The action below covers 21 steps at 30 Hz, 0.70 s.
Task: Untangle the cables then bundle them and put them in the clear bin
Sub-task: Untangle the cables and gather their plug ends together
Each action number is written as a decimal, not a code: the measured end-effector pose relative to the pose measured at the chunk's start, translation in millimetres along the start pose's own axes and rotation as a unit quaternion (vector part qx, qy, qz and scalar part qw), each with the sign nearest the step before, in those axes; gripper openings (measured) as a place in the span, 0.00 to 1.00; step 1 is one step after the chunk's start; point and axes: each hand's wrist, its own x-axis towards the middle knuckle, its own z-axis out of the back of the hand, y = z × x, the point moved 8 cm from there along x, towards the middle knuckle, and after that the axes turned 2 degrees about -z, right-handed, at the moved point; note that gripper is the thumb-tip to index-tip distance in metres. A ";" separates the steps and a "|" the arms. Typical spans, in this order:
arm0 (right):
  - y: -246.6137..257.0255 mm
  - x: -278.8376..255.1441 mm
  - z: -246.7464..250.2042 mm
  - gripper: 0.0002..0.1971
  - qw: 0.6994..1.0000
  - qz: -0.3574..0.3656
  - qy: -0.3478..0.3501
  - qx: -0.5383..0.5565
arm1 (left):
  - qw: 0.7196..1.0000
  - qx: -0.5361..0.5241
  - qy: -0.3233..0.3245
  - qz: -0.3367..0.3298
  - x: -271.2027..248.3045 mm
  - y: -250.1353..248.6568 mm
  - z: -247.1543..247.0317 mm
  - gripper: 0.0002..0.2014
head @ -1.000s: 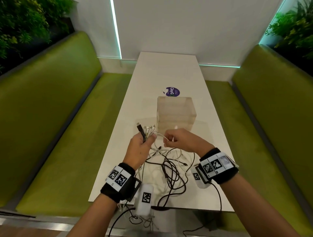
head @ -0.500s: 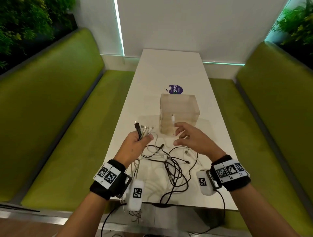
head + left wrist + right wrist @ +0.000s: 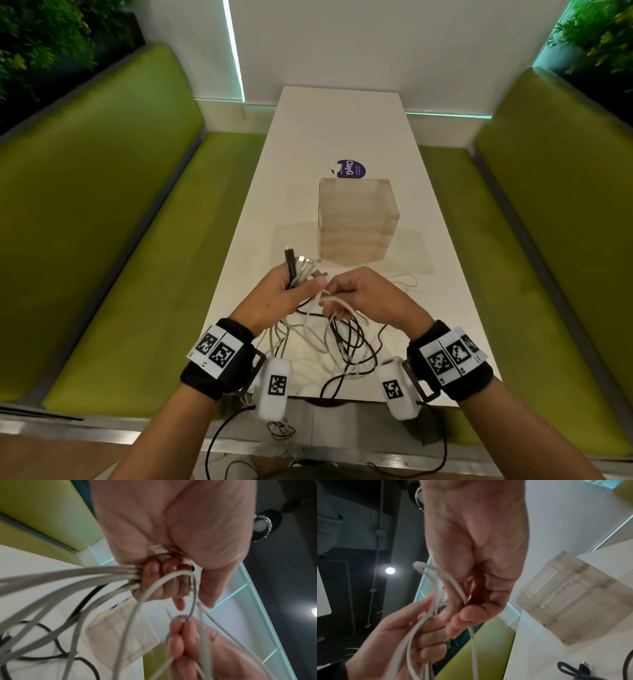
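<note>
The left hand [image 3: 274,294] grips a bunch of cables [image 3: 301,270]. The right hand [image 3: 363,294] pinches a white cable [image 3: 337,300]. The clear bin [image 3: 356,222] sits at 12 o'clock from them.

We look down a long white table [image 3: 342,130] set between two green upholstered benches, one at the frame's left [image 3: 102,192] and one at its right [image 3: 555,205]. A white wall [image 3: 376,44] fills the top centre, edged by teal light strips [image 3: 233,51] (one vertical, others along its base), with dark foliage [image 3: 51,37] in both upper corners.
</note>
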 end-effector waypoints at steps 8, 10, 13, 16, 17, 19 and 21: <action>3.3 -7.7 -16.6 0.19 0.998 0.000 -0.013 0.057 | 0.998 -0.061 -0.018 0.012 -5.3 9.7 3.7 0.19; 4.3 -10.0 -23.4 0.18 0.999 0.000 0.002 0.039 | 0.997 -0.070 -0.023 0.009 -5.6 11.4 2.4 0.18; -11.4 -18.8 -39.6 0.31 0.997 -0.038 0.057 -0.017 | 0.994 -0.092 -0.049 0.010 -6.0 15.4 11.2 0.12; -36.7 -29.7 -65.0 0.39 0.983 -0.082 0.137 -0.085 | 0.991 -0.119 -0.067 0.017 -7.0 19.1 19.2 0.08; -43.4 -31.7 -72.0 0.34 0.978 -0.089 0.154 -0.113 | 0.990 -0.123 -0.071 0.020 -7.4 20.6 20.1 0.09; -54.0 -32.3 -81.4 0.22 0.963 -0.090 0.169 -0.188 | 0.989 -0.126 -0.074 0.025 -8.0 22.0 19.5 0.09; -66.4 -31.5 -87.6 0.13 0.953 -0.099 0.168 -0.232 | 0.989 -0.126 -0.073 0.025 -8.2 21.2 17.3 0.10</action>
